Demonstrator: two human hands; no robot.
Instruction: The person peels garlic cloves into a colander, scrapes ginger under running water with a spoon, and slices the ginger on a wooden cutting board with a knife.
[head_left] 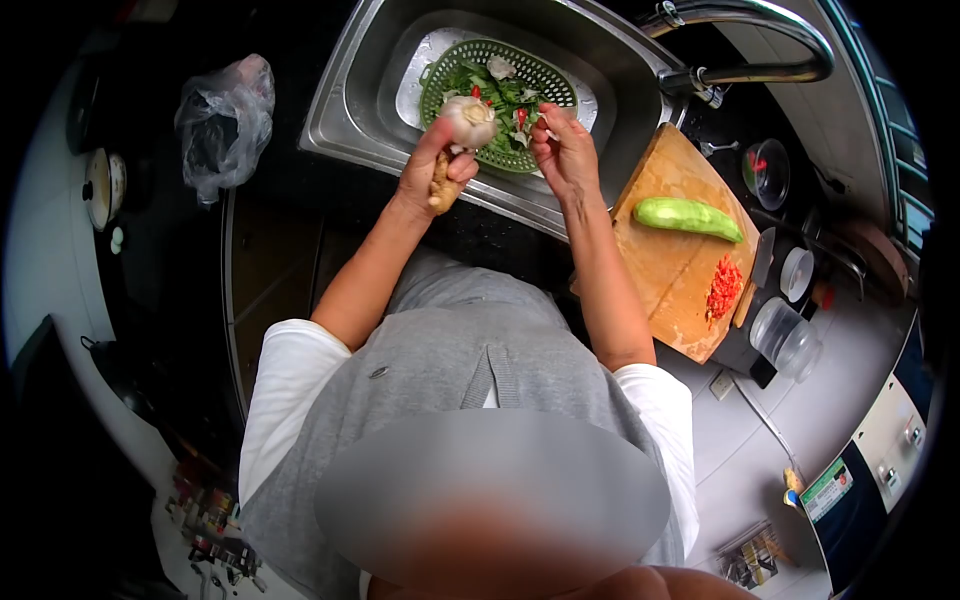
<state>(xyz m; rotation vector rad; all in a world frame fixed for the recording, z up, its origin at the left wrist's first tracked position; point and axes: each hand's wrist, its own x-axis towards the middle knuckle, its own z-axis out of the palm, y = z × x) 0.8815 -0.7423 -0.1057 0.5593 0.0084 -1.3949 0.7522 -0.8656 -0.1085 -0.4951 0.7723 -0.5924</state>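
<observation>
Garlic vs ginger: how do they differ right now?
Color: the garlic is whitish, the ginger tan-brown.
Shape: the garlic is roundish, the ginger knobbly and narrower.
Position: in frame, the garlic shows above the ginger.
Shared: the left hand holds both.

Over the sink (345, 95), a narrow gap separates the garlic bulb (469, 121) from the right grip (568, 148); left of the sink, tabletop (297, 75) leaves passage before the plastic bag (228, 125); to its right, faucet (760, 73) and cutting board (655, 275) obstruct.

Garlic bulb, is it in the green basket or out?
Out: the left hand holds the garlic bulb, along with a ginger root.
</observation>
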